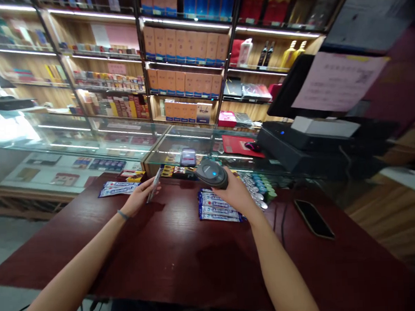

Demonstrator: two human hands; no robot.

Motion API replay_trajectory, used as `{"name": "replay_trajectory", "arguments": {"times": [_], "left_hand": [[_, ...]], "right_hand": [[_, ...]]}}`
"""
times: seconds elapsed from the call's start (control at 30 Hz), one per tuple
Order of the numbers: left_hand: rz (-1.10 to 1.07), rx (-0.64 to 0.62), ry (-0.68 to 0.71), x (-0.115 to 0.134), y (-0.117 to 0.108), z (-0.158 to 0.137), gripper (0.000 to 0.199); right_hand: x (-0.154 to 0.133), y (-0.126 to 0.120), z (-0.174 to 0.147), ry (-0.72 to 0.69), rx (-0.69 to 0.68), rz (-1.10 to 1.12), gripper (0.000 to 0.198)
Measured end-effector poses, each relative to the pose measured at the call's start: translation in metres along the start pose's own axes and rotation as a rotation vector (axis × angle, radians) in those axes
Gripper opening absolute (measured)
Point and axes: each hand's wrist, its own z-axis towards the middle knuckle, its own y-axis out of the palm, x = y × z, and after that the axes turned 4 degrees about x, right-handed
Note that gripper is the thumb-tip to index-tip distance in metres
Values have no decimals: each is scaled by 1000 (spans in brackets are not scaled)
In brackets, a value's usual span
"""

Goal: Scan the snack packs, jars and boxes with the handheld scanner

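My left hand (142, 196) grips a slim blue-and-white wrapped packet (155, 184), tilted nearly on edge above the table. In my right hand (237, 191) is a black barcode scanner (211, 173) with a small blue light, its head turned toward the packet. Beneath the scanner lies a row of similar blue-and-white packets (219, 207) on the dark red table. A smaller group of these packets (117, 188) rests to the left of my left hand. Several round-ended green and silver packs (259, 187) lie just behind my right wrist, partly hidden by it.
A phone (314, 218) lies on the table (157, 265) at right. Behind it, a glass display counter (123, 143) carries a red mat with a mouse (251, 146). At right stand a monitor (290, 86) and black till equipment (297, 146). Stocked shelves (186, 59) line the back wall.
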Motion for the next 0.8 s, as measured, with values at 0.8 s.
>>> {"name": "replay_trajectory", "arguments": {"times": [0.8], "left_hand": [[922, -429, 602, -21, 229, 7, 36]], "right_hand": [[33, -97, -18, 22, 387, 173, 38]]}}
